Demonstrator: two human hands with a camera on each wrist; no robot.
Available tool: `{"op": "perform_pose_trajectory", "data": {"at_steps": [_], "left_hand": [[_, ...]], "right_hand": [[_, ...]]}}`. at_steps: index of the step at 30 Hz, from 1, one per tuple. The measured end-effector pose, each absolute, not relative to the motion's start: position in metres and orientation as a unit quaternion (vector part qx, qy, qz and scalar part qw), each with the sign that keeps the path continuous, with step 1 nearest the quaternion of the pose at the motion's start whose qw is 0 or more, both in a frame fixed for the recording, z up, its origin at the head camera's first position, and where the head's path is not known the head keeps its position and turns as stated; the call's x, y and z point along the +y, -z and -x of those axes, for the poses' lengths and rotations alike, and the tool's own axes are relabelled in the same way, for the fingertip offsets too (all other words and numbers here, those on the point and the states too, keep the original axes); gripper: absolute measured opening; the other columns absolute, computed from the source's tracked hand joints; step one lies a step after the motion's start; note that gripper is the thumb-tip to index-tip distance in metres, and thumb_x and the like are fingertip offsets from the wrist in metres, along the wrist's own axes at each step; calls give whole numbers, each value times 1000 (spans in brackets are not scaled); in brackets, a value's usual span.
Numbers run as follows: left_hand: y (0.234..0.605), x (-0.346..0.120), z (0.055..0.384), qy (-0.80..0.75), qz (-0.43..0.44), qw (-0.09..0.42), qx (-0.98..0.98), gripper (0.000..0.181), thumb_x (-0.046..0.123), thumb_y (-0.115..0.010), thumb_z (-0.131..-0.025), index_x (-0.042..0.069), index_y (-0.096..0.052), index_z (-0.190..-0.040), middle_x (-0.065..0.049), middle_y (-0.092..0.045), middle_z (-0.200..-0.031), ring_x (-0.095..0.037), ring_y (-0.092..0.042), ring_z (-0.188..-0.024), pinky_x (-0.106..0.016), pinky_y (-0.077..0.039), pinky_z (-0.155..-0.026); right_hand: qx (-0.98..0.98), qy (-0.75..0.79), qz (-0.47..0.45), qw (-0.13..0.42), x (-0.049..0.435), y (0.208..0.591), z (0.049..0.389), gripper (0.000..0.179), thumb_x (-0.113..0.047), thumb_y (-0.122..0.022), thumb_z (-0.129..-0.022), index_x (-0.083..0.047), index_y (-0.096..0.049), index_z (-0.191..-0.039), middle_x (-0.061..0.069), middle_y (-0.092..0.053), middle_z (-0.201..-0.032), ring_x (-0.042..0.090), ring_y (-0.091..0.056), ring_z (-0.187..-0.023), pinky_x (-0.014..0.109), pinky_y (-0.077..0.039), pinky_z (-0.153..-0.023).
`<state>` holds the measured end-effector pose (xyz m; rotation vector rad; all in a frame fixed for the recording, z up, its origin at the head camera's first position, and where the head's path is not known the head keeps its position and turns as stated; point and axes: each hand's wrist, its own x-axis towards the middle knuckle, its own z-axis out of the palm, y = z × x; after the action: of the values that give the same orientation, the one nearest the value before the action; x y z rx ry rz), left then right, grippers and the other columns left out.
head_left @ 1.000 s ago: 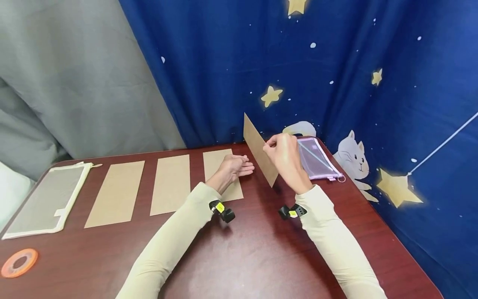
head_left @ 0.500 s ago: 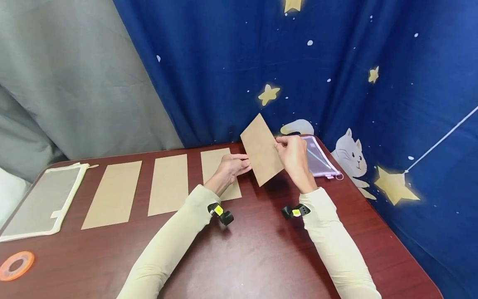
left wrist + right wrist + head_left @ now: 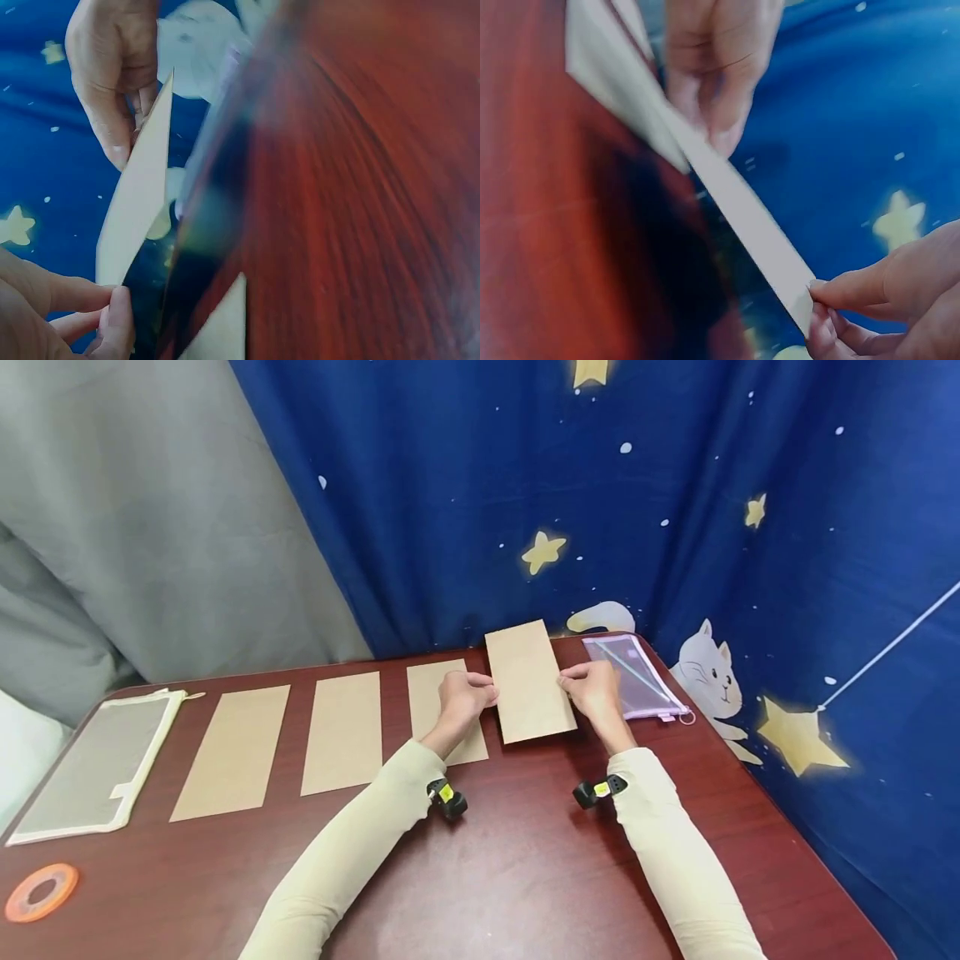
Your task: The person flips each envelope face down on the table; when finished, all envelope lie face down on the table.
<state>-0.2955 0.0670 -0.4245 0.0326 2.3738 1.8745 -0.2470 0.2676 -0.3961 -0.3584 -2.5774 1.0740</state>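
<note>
A tan rectangular sheet of kraft paper [image 3: 530, 681] is held between both hands, tilted and lifted off the table at the back. My left hand [image 3: 459, 703] pinches its left long edge between thumb and fingers. On the opposite edge, my right hand [image 3: 597, 693] pinches it in the same way. In the left wrist view the raised paper [image 3: 139, 195] appears nearly edge-on, apart from the tabletop. The right wrist view has its near end [image 3: 791, 296] between my right thumb and fingertips. Just left lies a similar sheet [image 3: 427, 683], partly hidden by my left hand.
Two more tan sheets, one [image 3: 342, 731] nearer and one [image 3: 232, 752] farther left, lie flat. A cream-edged mesh zip pouch [image 3: 138, 777] and an orange ring-shaped roll [image 3: 26, 906] are at far left. A lilac zip pouch [image 3: 663, 706] lies right. Curtains [image 3: 450, 485] hang behind the table [image 3: 525, 860].
The paper has turned from nearly edge-on to facing the head camera and tipped lower. My left hand has gone from open beside it to pinching its left edge; my right hand has lowered slightly.
</note>
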Motion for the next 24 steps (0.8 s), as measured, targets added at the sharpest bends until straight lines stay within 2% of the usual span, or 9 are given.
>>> {"op": "perform_pose_trajectory", "data": {"at_steps": [3, 5, 7, 13, 16, 18, 20, 22, 24], "left_hand": [[428, 65, 296, -514, -31, 18, 857, 12, 6, -77, -83, 4, -80, -94, -10, -79, -89, -20, -77, -82, -26, -60, -73], [430, 65, 298, -473, -47, 8, 880, 11, 7, -77, -82, 5, -81, -92, -8, -79, -88, -23, -75, -86, -30, -60, -75], [431, 65, 301, -443, -61, 3, 894, 6, 5, -76, -79, 7, -81, -82, -5, -78, -81, -23, -71, -84, -30, -59, -72], [438, 64, 304, -411, -69, 3, 909, 17, -3, -71, -73, 10, -73, -63, 1, -69, -62, -21, -65, -72, -26, -53, -63], [438, 65, 304, -393, -74, 8, 917, 31, -7, -65, -71, 14, -54, -50, 5, -46, -50, -17, -48, -58, -22, -39, -51], [437, 63, 305, -379, -81, 5, 922, 39, -9, -59, -69, 17, -39, -47, 6, -29, -52, -17, -35, -57, -23, -30, -47], [436, 62, 306, -369, -91, 5, 925, 43, -10, -55, -67, 18, -30, -47, 4, -21, -55, -19, -29, -59, -24, -25, -46], [436, 62, 306, -364, -97, 6, 926, 42, -10, -58, -69, 16, -34, -46, 4, -24, -53, -18, -31, -59, -24, -27, -47], [437, 59, 305, -362, -98, 9, 927, 35, -6, -65, -75, 13, -51, -48, 5, -38, -51, -15, -41, -60, -21, -33, -49]], "right_hand": [[-908, -372, 142, 132, 267, 412, 252, 14, -12, -74, -86, -3, -81, -94, 17, -78, -94, 35, -71, -99, 45, -58, -87], [-913, -362, 143, 125, 266, 420, 256, 14, -12, -74, -86, -2, -81, -92, 18, -77, -95, 36, -71, -101, 45, -58, -89], [-917, -351, 137, 128, 266, 427, 259, 13, -10, -74, -84, -1, -81, -90, 18, -77, -96, 36, -71, -102, 45, -58, -90], [-929, -324, 127, 123, 260, 439, 265, 11, -5, -73, -81, -1, -82, -86, 17, -78, -93, 35, -73, -94, 45, -61, -83], [-933, -313, 134, 114, 258, 444, 266, 11, -5, -72, -81, -3, -82, -86, 17, -78, -94, 35, -73, -92, 46, -61, -81], [-935, -310, 134, 112, 253, 446, 269, 11, -4, -72, -82, -4, -82, -86, 18, -78, -94, 36, -73, -92, 46, -61, -82], [-936, -307, 133, 111, 250, 447, 270, 11, -3, -71, -83, -3, -81, -85, 18, -78, -95, 37, -73, -93, 47, -60, -85], [-937, -305, 132, 110, 249, 447, 269, 12, -3, -69, -83, -2, -81, -86, 19, -77, -96, 38, -73, -94, 48, -60, -86], [-937, -305, 128, 111, 250, 447, 268, 12, -4, -70, -85, -1, -80, -90, 20, -77, -98, 39, -72, -96, 48, -59, -87]]}}
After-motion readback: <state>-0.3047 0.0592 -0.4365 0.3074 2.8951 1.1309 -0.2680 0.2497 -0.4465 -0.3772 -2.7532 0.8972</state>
